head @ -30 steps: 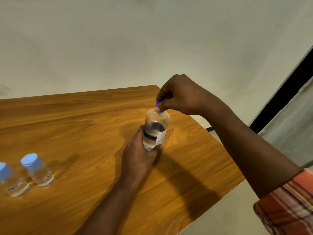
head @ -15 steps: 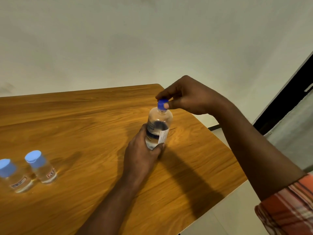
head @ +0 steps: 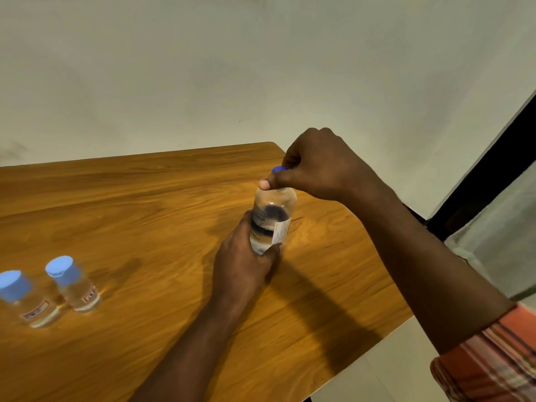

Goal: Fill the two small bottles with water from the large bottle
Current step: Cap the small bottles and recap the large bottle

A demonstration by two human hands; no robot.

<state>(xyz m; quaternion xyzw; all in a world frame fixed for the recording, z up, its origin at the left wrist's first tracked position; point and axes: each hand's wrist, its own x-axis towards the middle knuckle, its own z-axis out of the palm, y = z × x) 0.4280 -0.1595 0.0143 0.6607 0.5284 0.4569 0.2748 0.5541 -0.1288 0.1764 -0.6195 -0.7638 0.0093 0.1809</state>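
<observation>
One wooden table (head: 145, 198), with its right edge running close to the one large bottle (head: 272, 219), which is standing upright. Left hand (head: 243, 265) is wrapping the bottle's lower body and right hand (head: 322, 163) is pinching its blue cap (head: 279, 169). Two capped small bottles (head: 74, 282) (head: 26, 300) are standing side by side far left, with open wood lying between them and the large bottle.

The large clear plastic bottle (head: 274, 208) has a dark blue screw cap (head: 279, 169) and a white label (head: 280, 232); the two small clear bottles (head: 80, 294) (head: 36, 310) have light blue caps (head: 59, 266) (head: 13, 285). The wooden table (head: 145, 216) is honey-orange, the cloth sleeve (head: 493, 367) orange-striped.
</observation>
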